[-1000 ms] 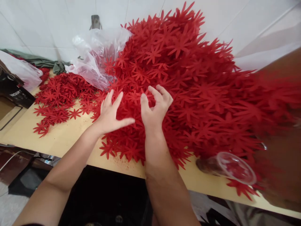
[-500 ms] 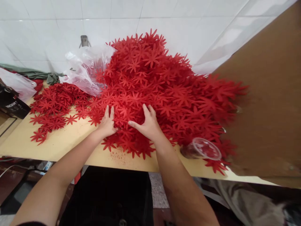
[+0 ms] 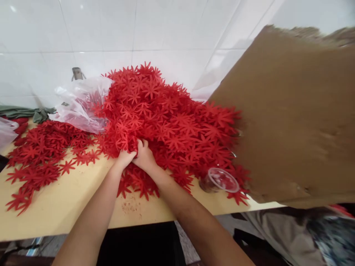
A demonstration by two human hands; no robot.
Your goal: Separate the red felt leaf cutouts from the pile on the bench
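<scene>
Against the tiled wall [image 3: 172, 26], on the table [image 3: 69, 199]: cupping red flowers [image 3: 166, 125] at centre, left hand [image 3: 125, 159] and right hand [image 3: 145, 158] closing together around some.
Perhaps risking bending petals by squeezing, or tipping the near-right cup [image 3: 210, 183] by dragging tangled ones.

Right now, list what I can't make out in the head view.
Head view:
- Fingertips of the left hand: buried in the red star-shaped pieces; any grip can't be told.
- What lies deep in that heap: covered by its top layer.
- Dark mark on the clear plastic bag: too small to read.
- Rest of the brown board: cut off by the right edge.
</scene>
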